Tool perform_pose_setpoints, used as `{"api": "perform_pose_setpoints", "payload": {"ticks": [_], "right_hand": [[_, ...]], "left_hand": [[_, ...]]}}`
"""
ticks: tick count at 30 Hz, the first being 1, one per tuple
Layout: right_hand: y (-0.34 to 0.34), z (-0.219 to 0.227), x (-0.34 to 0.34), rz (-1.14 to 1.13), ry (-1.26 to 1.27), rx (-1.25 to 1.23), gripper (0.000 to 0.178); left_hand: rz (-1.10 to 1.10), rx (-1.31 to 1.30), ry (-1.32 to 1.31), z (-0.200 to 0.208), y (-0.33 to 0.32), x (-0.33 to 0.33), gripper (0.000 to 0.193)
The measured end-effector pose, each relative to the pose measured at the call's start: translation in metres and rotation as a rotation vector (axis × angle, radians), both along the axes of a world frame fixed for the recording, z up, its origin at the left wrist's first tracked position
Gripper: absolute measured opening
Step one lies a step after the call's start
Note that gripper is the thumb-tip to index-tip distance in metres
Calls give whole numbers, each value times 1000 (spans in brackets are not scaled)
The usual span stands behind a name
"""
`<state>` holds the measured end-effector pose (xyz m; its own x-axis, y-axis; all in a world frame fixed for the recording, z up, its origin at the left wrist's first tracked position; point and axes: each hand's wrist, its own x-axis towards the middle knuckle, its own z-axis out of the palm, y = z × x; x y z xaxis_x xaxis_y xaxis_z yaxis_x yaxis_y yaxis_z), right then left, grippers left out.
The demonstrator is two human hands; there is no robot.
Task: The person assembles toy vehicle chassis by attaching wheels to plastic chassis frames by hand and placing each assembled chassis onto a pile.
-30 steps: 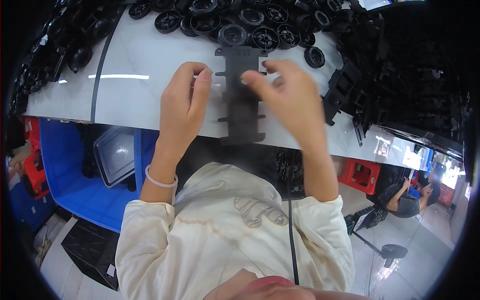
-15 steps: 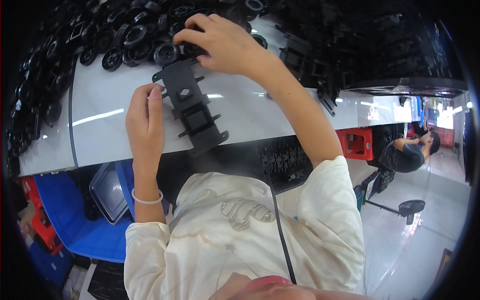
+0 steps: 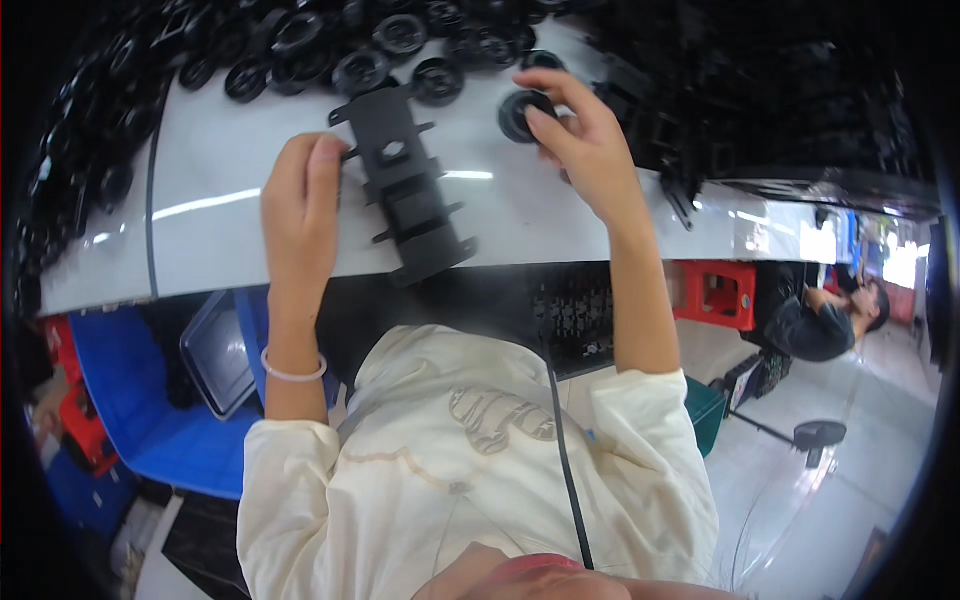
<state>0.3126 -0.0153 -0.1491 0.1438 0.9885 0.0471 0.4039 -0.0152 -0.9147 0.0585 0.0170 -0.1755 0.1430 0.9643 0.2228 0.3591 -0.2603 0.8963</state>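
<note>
At the table [image 3: 210,240]'s front edge, a black frame [image 3: 412,208] is slanted lengthwise, near end rightward. A part-hidden wheel [image 3: 515,118] is held by the right hand [image 3: 585,145]; whether the frame is gripped by the left hand [image 3: 300,205] cannot be told.

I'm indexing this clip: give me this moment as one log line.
left hand: at left edge of frame, grip unclear | right hand: holding wheel | frame: slanted, over table | loose wheels: heaped beyond

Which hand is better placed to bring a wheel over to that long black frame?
Probably the right hand: it holds a wheel, to the right of the frame. The left hand is at the frame's left edge, with no wheel visible in it.
</note>
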Motion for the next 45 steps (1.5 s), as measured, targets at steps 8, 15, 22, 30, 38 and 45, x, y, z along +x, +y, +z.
{"api": "perform_pose_setpoints", "payload": {"ticks": [8,15,22,30,38,45], "right_hand": [[-21,-1,-21,151,-743,74,36],[8,-13,-26,161,81,48,36],[17,-17,-53,186,478,-111,37],[11,-14,-52,146,620,-177,37],[14,-25,-55,38,556,-49,38],[13,-28,-50,103,563,18,43]], "left_hand": [[51,-104,7,5,-6,2,34],[124,-96,-30,1,-2,3,38],[149,-69,30,2,0,11,37],[62,-138,-231,-4,2,12,28],[44,-156,-366,-8,3,12,23],[44,-135,-407,-10,4,13,24]]}}
